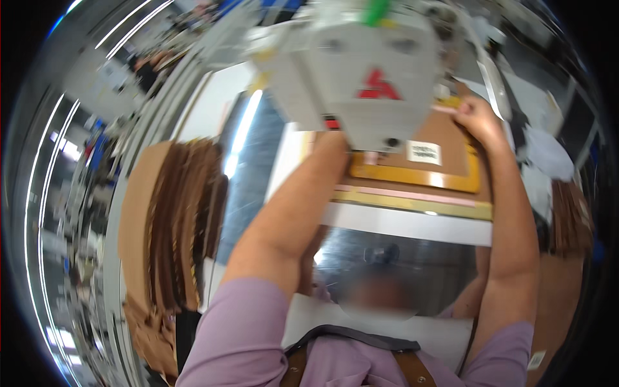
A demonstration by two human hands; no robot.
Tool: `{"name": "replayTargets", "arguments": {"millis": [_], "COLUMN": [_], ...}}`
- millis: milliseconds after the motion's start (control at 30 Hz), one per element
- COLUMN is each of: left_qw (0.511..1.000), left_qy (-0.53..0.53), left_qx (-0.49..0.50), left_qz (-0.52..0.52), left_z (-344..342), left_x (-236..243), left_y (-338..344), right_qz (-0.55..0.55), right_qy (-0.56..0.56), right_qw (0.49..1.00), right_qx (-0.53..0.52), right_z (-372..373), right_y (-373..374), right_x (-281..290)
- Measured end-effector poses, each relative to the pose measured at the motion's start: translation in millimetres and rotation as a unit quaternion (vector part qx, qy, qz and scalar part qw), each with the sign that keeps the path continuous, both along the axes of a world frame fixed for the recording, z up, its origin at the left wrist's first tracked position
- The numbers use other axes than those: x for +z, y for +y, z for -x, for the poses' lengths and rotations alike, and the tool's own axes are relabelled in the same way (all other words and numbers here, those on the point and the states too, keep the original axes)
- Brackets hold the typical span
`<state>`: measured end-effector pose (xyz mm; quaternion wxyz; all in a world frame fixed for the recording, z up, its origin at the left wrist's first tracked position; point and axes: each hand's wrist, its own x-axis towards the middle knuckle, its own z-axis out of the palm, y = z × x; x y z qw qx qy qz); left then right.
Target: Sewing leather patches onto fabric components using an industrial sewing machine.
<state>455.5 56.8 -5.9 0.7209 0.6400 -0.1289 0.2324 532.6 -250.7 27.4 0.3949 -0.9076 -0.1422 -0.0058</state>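
Note:
A white sewing machine head with a red emblem hangs over a yellow-edged template holding a brown piece with a small white label. My left hand reaches under the machine head at the template's left; its fingers are hidden. My right hand has curled fingers on the template's upper right corner. Pink and yellow strips line the board's near edge. Below, a reflective metal bed mirrors my arms.
A stack of brown cut pieces lies at the left beside a shiny steel strip. More brown pieces sit at the right, near a white cloth. A person is in the far upper left among workstations.

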Motion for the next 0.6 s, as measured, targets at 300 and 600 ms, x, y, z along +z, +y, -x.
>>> {"name": "replayTargets", "arguments": {"millis": [300,600], "left_qw": [0.979,0.96], "left_qy": [-0.051,-0.084], "left_qx": [0.179,0.214], "left_qz": [-0.084,-0.158], "left_z": [11,18], "left_x": [13,21], "left_y": [-6,-14], "right_qz": [-0.026,0.014], "right_qy": [-0.028,-0.037], "right_qw": [0.998,0.999], "right_qx": [0.042,0.003], "right_z": [-7,2], "right_y": [10,7], "right_x": [-4,2]}}
